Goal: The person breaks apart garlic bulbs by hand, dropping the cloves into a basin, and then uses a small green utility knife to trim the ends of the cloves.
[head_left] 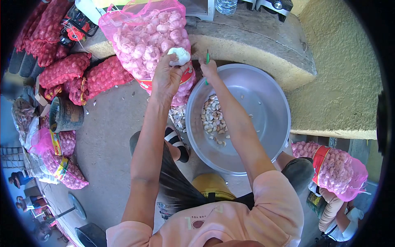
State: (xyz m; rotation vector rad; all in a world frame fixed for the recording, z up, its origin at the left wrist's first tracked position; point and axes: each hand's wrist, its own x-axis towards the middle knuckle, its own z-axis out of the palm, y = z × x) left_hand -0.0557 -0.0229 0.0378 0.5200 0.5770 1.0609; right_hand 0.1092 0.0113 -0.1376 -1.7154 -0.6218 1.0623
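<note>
My left hand (168, 76) grips a white garlic bulb (179, 56) between thumb and fingers, in front of a pink mesh sack of garlic (152, 35). Just to its right, my right hand (209, 69) is closed on a small knife (207, 57) with green parts showing; its blade is hard to make out. Below my right forearm stands a wide grey basin (269, 92). Loose garlic cloves (212, 115) lie in a heap on the basin's left side, with a few scattered farther right. Bulb and knife are apart.
A curved concrete ledge (255, 47) runs behind the basin. Red mesh sacks (63, 70) and a dark bucket (68, 115) stand at left. Another pink sack of garlic (335, 168) is at right, near a seated person (339, 216). A yellow tub (212, 185) sits between my legs.
</note>
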